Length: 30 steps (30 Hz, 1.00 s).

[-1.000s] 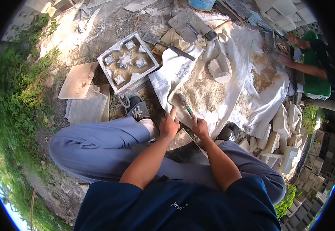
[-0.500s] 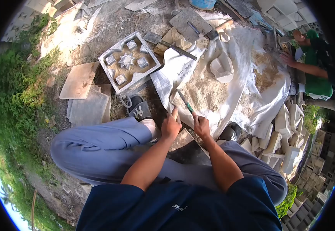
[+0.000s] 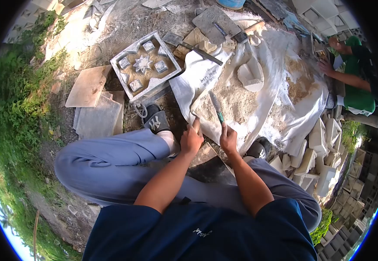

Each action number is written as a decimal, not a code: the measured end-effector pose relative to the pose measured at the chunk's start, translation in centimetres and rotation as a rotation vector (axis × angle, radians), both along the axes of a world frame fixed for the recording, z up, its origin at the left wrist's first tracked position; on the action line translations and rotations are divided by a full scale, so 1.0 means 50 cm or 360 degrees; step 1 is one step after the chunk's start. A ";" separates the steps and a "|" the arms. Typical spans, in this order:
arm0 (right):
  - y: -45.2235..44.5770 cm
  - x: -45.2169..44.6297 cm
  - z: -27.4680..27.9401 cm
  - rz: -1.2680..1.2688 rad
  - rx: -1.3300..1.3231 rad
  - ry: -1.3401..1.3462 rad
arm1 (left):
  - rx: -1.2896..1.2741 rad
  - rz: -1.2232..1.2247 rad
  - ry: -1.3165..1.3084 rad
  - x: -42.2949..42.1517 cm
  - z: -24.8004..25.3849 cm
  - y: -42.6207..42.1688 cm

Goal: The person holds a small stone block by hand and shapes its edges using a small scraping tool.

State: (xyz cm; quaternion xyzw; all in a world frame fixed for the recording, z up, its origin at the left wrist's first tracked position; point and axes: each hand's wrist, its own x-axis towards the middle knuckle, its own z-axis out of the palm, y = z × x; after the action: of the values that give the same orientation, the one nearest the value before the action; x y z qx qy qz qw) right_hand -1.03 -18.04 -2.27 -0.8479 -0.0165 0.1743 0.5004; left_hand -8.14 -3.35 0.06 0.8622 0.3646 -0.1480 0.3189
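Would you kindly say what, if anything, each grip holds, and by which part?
Right grip: a bladed tool, by its green handle. Left grip: cannot tell.

Sandal (image 3: 157, 123): white interlocked "NY". Sheet (image 3: 207, 79): handwriting, 1st line starts "MD", remainder unreadable. Shirt (image 3: 197, 241): small white script, illegible. 2nd sandal (image 3: 259, 148): white mark, unclear.

On the dirt ground (image 3: 120, 27) lie a white sheet (image 3: 193, 78) and flat slabs (image 3: 95, 121)
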 end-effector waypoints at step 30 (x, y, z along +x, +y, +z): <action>-0.122 -0.078 -0.040 -0.1205 -0.0305 0.0685 | 0.0119 -0.0375 -0.0211 0.104 0.020 -0.038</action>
State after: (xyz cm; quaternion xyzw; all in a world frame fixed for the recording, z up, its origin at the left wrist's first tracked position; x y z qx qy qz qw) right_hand -4.92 -24.17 -4.24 -0.7812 0.4158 0.1521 0.4401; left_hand -2.94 -5.23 1.07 0.9183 0.2441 -0.1135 0.2903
